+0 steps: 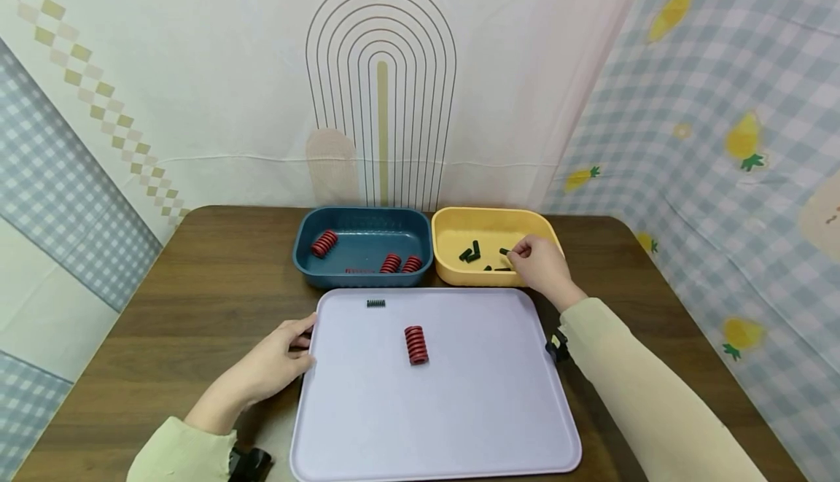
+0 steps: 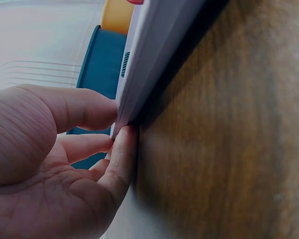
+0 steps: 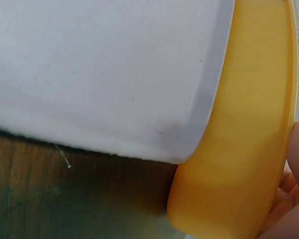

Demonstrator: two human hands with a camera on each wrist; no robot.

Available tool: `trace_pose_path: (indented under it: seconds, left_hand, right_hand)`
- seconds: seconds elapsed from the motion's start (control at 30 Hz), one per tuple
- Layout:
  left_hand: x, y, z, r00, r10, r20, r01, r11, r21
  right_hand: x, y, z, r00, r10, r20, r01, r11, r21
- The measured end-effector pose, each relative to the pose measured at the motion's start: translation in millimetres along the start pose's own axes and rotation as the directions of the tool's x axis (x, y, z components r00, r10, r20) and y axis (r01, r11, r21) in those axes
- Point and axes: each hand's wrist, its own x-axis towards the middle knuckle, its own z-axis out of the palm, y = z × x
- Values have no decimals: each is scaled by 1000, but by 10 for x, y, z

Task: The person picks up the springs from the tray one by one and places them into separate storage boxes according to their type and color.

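Observation:
On the white tray (image 1: 485, 394), a thick red spring (image 1: 416, 345) lies near the middle and a small dark green spring (image 1: 376, 303) near the far edge. My left hand (image 1: 278, 358) holds the tray's left edge between thumb and fingers, as the left wrist view shows. Over the yellow bin (image 1: 496, 214), my right hand (image 1: 541, 267) pinches a small dark green spring (image 1: 504, 251). More small green springs (image 1: 474, 252) lie inside that bin. The right wrist view catches only part of the hand beside the bin's wall, with the pinched spring hidden.
A dark blue bin (image 1: 367, 278) stands left of the yellow one, with several red springs (image 1: 324, 243) in it. Both bins sit just behind the tray on the brown wooden table (image 1: 216, 270). A patterned cloth (image 1: 249, 103) hangs behind the table.

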Motion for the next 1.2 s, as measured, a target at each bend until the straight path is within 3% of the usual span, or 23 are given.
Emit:
trace_pose_path:
  seconds: [0.47, 0.7, 1.0, 1.2]
  left_hand:
    - [6, 0, 13, 1000, -1, 2, 1, 1000, -4]
    - [-5, -4, 8, 1000, 6, -5, -6, 1000, -5]
    - [-6, -9, 12, 1000, 10, -5, -10, 1000, -3]
    - [-11, 3, 2, 1000, 5, -1, -5, 1000, -1]
  right_hand:
    - [-33, 14, 10, 999, -17, -39, 19, 999, 39]
    - [-128, -215, -1, 988, -119, -100, 132, 981, 140]
    - [-339, -744, 132, 946, -322, -25, 318, 913, 254]
    - [-473, -1019, 349, 892, -441, 103, 385, 859, 339]
